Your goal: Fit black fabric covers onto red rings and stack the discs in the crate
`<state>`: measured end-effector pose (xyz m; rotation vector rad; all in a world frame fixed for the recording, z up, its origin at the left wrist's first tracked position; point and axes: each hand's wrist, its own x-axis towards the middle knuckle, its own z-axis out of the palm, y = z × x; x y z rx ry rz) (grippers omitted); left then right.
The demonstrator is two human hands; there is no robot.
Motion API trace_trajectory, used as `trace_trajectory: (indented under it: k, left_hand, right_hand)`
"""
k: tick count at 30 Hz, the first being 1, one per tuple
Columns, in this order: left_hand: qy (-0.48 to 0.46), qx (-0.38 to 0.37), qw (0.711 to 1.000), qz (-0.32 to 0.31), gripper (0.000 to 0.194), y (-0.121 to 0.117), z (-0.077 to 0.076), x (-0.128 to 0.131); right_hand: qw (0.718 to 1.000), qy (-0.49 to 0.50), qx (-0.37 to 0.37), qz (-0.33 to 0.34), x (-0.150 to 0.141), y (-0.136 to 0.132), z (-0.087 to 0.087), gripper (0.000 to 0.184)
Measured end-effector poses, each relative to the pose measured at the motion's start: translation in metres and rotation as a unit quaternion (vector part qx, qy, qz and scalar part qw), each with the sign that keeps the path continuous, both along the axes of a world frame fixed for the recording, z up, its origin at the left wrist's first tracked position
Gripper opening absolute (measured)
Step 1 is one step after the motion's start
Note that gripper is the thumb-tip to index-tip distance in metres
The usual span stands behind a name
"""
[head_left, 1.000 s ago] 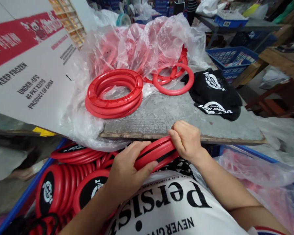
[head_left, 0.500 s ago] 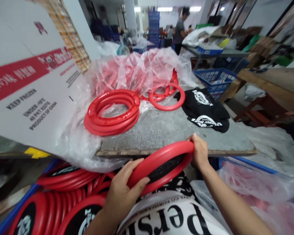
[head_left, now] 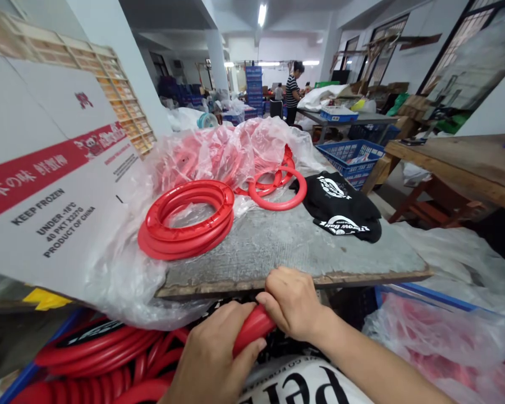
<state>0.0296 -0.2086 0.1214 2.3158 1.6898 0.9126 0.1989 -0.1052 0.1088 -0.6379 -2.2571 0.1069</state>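
Between my two hands, close to my body and below the table's front edge, is a red ring with black fabric across it (head_left: pixel 255 330). My left hand (head_left: pixel 219 348) is closed around its left part, thumb on the near side. My right hand (head_left: pixel 292 303) grips the rim just to the right, with fingers curled over it. Most of the ring is hidden by the hands. On the table (head_left: pixel 252 247) lie a stack of red rings (head_left: pixel 185 247), a single red ring (head_left: pixel 301 193) and black printed fabric pieces (head_left: pixel 340 207).
A blue crate holds several finished red discs (head_left: pixel 96 350) at lower left. Plastic-wrapped red rings (head_left: pixel 231 148) cover the table's back. A white carton (head_left: pixel 63 196) stands at left. At lower right is another blue crate (head_left: pixel 446 300). A person (head_left: pixel 292 92) stands at a far table.
My right hand has moved left along the rim, closer to my left hand. The ring has turned, so its black middle is hardly visible. The head view has tilted up.
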Motion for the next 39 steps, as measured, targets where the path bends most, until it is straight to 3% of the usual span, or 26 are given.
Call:
trace_trajectory:
  k: [5,8,11,15,17,20,24,26,29,35,39]
  left_hand:
    - [0.017,-0.035,0.999,0.013,0.021,0.01,0.005,0.003]
    - [0.027,-0.009,1.0,-0.002,0.028,0.013,0.009,-0.002]
    - [0.019,0.053,0.998,-0.013,0.038,0.003,0.0,-0.016]
    - [0.005,0.119,0.993,0.028,0.038,-0.014,-0.018,-0.037]
    - [0.001,0.127,0.991,0.041,0.036,-0.019,-0.018,-0.042]
    - [-0.008,0.104,0.993,0.054,0.034,-0.017,-0.002,-0.04]
    - [-0.015,0.051,0.998,0.019,0.028,-0.008,0.017,-0.026]
    - [-0.018,0.03,0.999,0.005,0.025,-0.004,0.015,-0.017]
    - [-0.015,0.014,1.0,0.014,0.025,0.003,0.005,-0.009]
    - [0.011,-0.045,0.998,0.042,0.028,0.018,0.004,-0.007]
    - [-0.052,-0.059,0.995,0.056,0.038,0.014,-0.005,-0.018]
  right_hand:
    - [1.0,0.021,0.002,-0.001,-0.002,0.014,-0.006,0.048]
    - [0.999,0.037,-0.033,-0.001,0.003,0.022,-0.004,0.048]
    - [0.99,0.079,-0.117,-0.027,0.019,0.03,-0.013,0.051]
    - [0.948,0.154,-0.267,-0.077,0.042,0.039,-0.039,0.058]
    - [0.935,0.165,-0.303,-0.082,0.045,0.039,-0.043,0.059]
    - [0.952,0.132,-0.271,-0.051,0.036,0.028,-0.024,0.056]
    - [0.989,0.037,-0.136,0.032,0.011,0.006,0.009,0.053]
    - [0.997,-0.005,-0.067,0.025,0.0,0.0,0.011,0.055]
    - [0.999,-0.027,-0.015,-0.016,-0.009,0.004,-0.001,0.053]
    - [0.996,-0.032,-0.081,-0.025,-0.01,0.029,-0.014,0.048]
    - [0.982,0.029,-0.181,-0.055,0.01,0.043,-0.024,0.051]
